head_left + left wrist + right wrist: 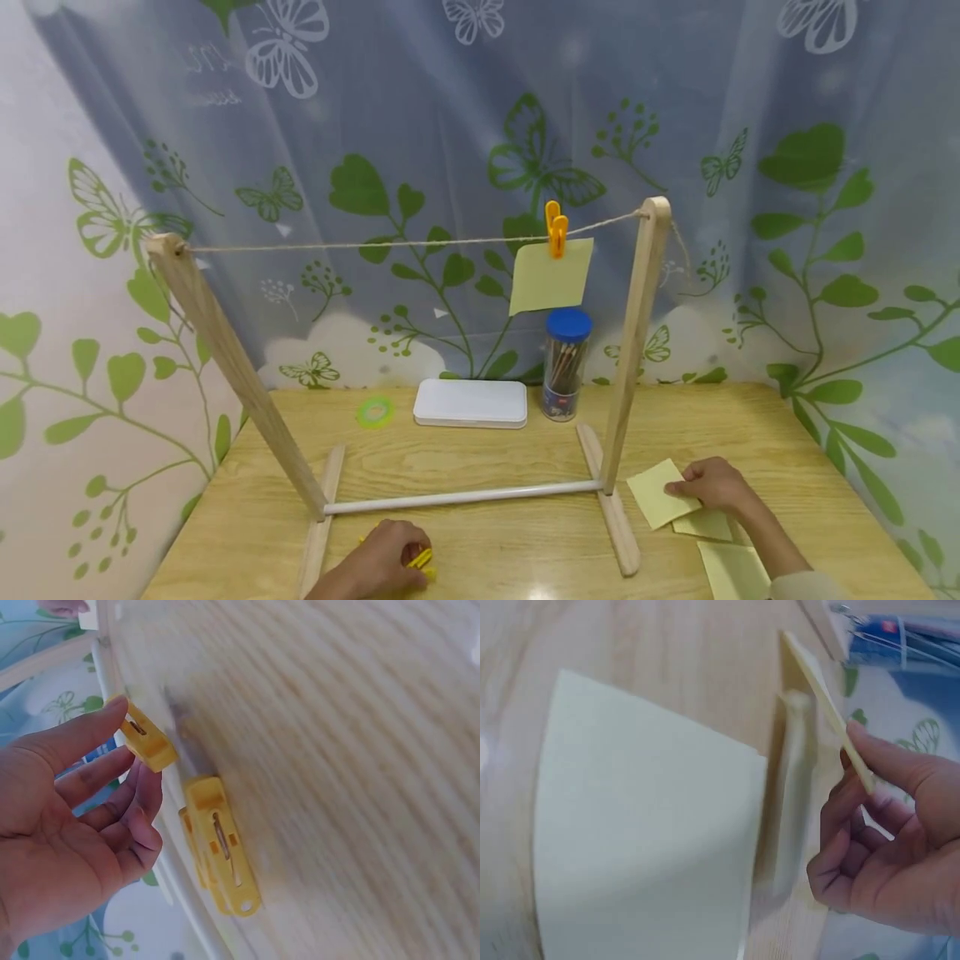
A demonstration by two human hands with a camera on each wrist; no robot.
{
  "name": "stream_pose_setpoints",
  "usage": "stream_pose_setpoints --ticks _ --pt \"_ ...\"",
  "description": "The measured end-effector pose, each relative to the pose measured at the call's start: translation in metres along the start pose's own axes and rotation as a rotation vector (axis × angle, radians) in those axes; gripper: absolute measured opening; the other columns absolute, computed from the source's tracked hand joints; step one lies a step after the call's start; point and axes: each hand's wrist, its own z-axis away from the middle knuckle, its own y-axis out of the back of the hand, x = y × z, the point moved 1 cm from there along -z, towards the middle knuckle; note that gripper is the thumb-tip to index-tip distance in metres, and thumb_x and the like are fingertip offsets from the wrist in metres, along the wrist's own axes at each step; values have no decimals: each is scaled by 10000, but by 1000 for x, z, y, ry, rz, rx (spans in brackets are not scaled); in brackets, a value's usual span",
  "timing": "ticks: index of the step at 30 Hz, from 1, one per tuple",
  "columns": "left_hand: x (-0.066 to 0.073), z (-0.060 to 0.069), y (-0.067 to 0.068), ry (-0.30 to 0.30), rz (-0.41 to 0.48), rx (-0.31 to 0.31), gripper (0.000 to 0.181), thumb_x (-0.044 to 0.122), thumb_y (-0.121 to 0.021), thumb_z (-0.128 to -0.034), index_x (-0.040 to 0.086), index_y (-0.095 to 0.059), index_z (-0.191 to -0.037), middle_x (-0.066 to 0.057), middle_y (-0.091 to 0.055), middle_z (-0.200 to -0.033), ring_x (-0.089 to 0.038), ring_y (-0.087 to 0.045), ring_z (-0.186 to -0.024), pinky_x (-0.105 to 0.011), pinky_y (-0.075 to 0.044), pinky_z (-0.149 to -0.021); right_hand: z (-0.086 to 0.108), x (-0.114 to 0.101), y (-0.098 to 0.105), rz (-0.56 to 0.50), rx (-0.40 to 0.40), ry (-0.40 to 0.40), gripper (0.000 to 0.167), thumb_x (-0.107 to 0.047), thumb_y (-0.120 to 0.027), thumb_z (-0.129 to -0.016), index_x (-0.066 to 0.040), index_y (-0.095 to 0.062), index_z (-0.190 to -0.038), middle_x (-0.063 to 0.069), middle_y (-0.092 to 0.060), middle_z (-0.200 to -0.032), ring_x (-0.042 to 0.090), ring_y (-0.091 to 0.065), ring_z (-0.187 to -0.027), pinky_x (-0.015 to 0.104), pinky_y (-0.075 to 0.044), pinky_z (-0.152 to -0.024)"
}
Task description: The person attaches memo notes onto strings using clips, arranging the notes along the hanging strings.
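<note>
My left hand (380, 560) pinches a yellow clothespin (150, 741) between thumb and fingers, just above the table. Beside it in the left wrist view, more yellow clothespins (221, 847) lie on the wood. At the right, my right hand (716, 485) holds a yellow paper square (660, 493) by its edge, thumb on top. Under and beside that hand lie other yellow papers (733, 572), seen large in the right wrist view (645, 825). An orange clothespin (557, 229) clips one yellow paper (551, 277) to the string (337, 245).
The string spans two wooden posts (636, 350), joined low down by a white rod (465, 498). Behind the rod stand a white case (470, 403), a green ring (375, 412) and a blue-lidded jar of pencils (562, 367). A patterned curtain (450, 108) hangs behind the table (487, 554).
</note>
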Motion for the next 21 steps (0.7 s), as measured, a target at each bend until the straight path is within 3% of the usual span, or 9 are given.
stream_pose_setpoints --ticks 4,6,11,17,21 --pt "1 0 2 18 -15 24 291 117 -789 -740 -30 -685 -968 17 -591 -754 2 -459 -651 -169 -411 -579 2 1 8 -93 -54 6 404 -272 -643 -900 -143 -390 -613 -81 -287 -514 51 -258 -462 197 -292 -472" --pt "2 -1 4 21 -16 33 283 107 -786 -746 -29 -679 -970 6 -599 -769 -5 -471 -659 -176 -419 -582 3 1 11 -123 -63 -2 387 -282 -611 -924 -133 -394 -640 -76 -301 -537 40 -362 -466 200 -331 -472" --pt "7 -6 10 5 -22 51 240 99 -772 -764 -10 -665 -949 -40 -639 -795 -10 -515 -668 -191 -448 -595 1 1 14 -189 -68 -10 329 -313 -550 -963 -71 -445 -766 -54 -423 -611 112 -618 -607 222 -422 -510" --pt "15 -10 21 8 8 51 296 123 -742 -804 -42 -646 -1031 -59 -631 -856 0 -541 -689 -188 -466 -612 3 -4 17 -241 -50 33 308 -281 -603 -934 -28 -448 -852 -29 -592 -663 153 -664 -651 246 -483 -549" --pt "20 -9 31 0 16 77 336 155 -703 -852 -45 -623 -1110 -35 -606 -911 -35 -564 -760 -214 -486 -663 12 -12 22 -228 -5 78 334 -238 -620 -924 63 -489 -987 39 -663 -744 174 -677 -706 303 -539 -634"
